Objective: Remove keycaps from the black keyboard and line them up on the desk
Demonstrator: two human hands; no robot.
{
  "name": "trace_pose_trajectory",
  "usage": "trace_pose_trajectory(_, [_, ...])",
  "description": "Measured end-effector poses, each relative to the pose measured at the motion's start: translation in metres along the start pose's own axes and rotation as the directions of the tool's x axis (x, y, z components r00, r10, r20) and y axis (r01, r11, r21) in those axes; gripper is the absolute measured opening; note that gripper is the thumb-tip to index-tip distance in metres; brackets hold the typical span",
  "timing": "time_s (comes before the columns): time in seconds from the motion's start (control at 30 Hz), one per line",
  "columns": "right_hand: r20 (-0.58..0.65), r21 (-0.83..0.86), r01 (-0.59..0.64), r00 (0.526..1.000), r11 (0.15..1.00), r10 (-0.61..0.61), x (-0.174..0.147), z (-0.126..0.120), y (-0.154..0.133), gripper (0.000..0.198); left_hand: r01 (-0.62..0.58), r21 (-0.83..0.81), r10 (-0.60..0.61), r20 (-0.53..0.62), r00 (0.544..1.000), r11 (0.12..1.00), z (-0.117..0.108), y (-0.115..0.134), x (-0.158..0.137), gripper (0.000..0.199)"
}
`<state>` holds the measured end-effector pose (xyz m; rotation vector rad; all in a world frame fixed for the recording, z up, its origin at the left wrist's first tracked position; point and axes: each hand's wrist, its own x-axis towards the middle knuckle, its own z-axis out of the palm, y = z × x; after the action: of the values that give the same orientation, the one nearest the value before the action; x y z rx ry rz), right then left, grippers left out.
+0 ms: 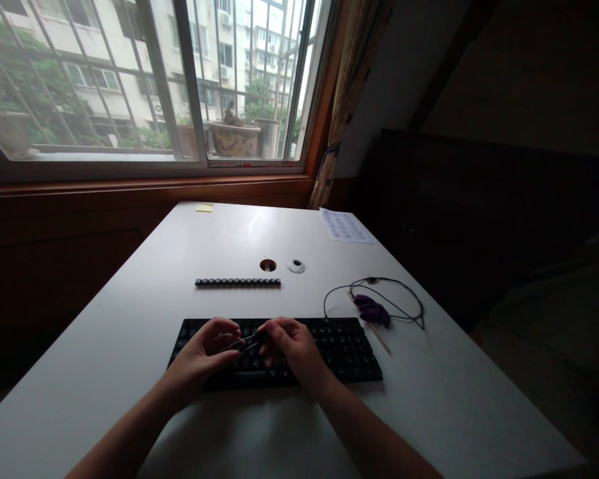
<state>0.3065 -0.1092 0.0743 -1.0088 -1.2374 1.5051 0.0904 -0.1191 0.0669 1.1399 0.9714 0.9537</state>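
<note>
In the head view, the left hand (212,346) and the right hand (292,342) meet left of the lower centre of the frame, above a black keyboard (342,349). The right fingers pinch the dark end of a small tool (252,342), whose thin metal prongs point left. The left fingers are curled around the prong tips; I cannot tell whether they grip the tool or a small dark piece there.

Just above the keyboard, left of centre, a straight row of black keycaps (237,283) lies on the white bench (130,286). Near its right end are a round hole (268,265) and a white ring-shaped cover (296,266). In the right half, a looped black cable (422,309) runs from the keyboard around a purple cloth (372,311), with a thin stick (380,340) beside it. Yellow notes (204,207) and a printed sheet (347,227) lie along the bench's far edge. A barred window (190,80) fills the upper left.
</note>
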Motion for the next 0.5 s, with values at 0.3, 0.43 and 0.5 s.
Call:
trace_pose_trajectory(0.3, [-0.023,0.049,0.020,1.000,0.999,-0.019,0.0000,-0.0017,-0.0013,0.042,-0.223,0.156,0.212,0.079,0.974,0.962,-0.0004,0.0039,0.0002,0.015])
trace_pose_trajectory(0.43, [-0.026,0.029,0.058,0.998,0.998,-0.057,-0.0017,-0.0012,0.0017,0.040,-0.237,0.200,0.234,0.040,0.971,0.951,-0.0010,0.0037,0.0003,0.020])
trace_pose_trajectory(0.5, [-0.021,0.008,0.075,0.997,0.997,-0.075,-0.0028,-0.0008,0.0027,0.038,-0.216,0.200,0.215,0.030,0.976,0.956,-0.0005,0.0033,0.0003,0.022])
